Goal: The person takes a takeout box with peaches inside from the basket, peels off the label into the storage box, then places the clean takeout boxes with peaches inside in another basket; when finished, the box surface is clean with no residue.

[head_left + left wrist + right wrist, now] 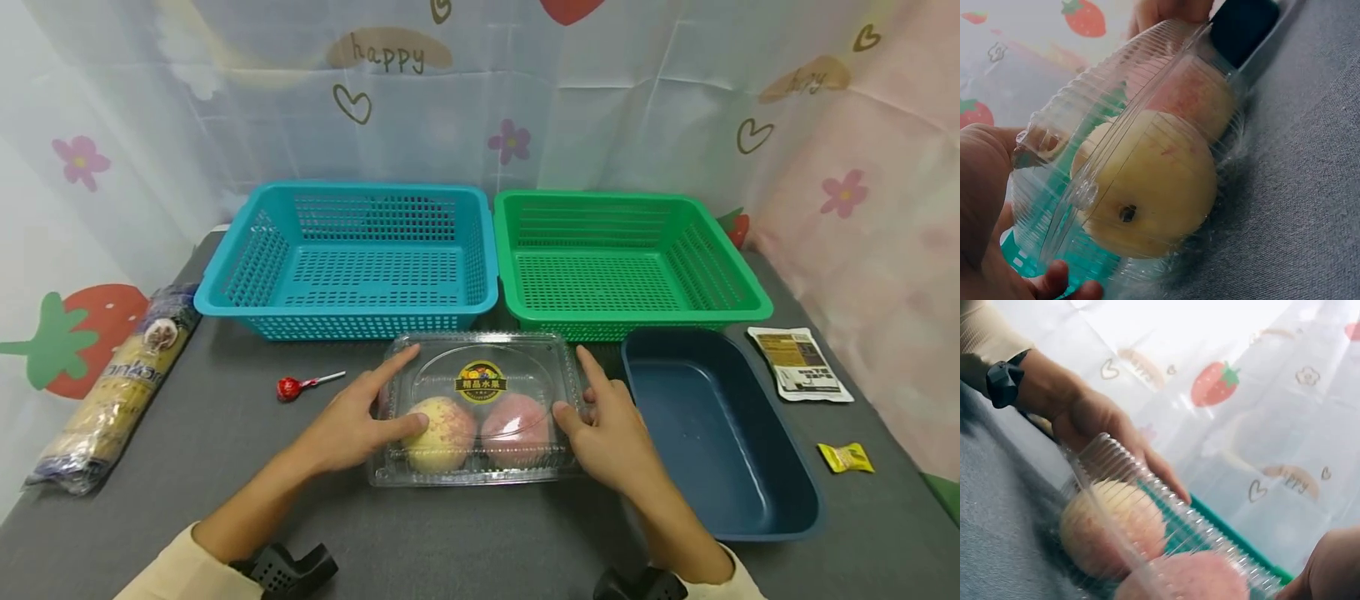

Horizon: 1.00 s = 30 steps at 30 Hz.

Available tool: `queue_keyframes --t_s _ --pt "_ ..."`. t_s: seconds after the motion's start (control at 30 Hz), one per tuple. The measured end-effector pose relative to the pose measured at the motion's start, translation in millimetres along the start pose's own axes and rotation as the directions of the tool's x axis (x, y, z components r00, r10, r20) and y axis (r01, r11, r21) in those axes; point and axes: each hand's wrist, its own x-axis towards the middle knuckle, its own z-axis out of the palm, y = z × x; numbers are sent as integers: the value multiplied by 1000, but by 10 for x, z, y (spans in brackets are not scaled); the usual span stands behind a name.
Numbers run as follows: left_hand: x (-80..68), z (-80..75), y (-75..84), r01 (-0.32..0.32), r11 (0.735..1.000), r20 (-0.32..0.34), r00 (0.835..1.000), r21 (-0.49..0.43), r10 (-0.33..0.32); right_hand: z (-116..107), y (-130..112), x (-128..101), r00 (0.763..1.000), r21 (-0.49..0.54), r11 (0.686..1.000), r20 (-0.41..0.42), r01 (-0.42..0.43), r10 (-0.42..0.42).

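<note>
A clear plastic fruit box (427, 362) with a closed lid and a round black-and-gold label (481, 381) lies in front of me. Through it show a yellowish peach (441, 435) on the left and a pink peach (516, 429) on the right. My left hand (356, 429) grips the box's left side, thumb over the lid and index finger along the edge. On the opposite side, my right hand (611, 429) holds it with the thumb at the lid's edge. The left wrist view shows the yellowish peach (1147, 187) through the plastic, with left fingertips low at the side.
Behind the box stand a blue basket (345, 321) and a green basket (637, 317). A dark blue tub (697, 417) sits to the right. Farther right are a white-and-brown packet (799, 364) and a yellow candy (846, 457). Leftward lie a red lollipop (288, 388) and a long noodle-like pack (120, 392).
</note>
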Motion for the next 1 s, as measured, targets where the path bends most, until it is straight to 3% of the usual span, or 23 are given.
queue_keyframes --t_s 0.1,0.27,0.47,0.6,0.73,1.0 --pt "5 3 -6 6 998 9 1000 -62 -5 -124 -99 -21 999 -65 997 -14 38 -39" --pt "14 16 -6 12 989 7 1000 -148 -11 -335 -261 13 982 -122 976 -29 180 -185" --pt "21 53 -4 13 961 24 1000 -275 -7 -446 -385 192 936 -117 928 36 352 -351" --pt "27 75 -14 26 925 47 999 -379 -8 -406 -454 366 898 -79 897 118 434 -424" --pt "24 93 -18 42 900 54 998 -434 -20 -298 -493 515 884 -49 898 205 437 -419" --pt "32 109 -5 46 884 61 998 -464 -20 -94 -472 692 854 -57 888 309 456 -418"
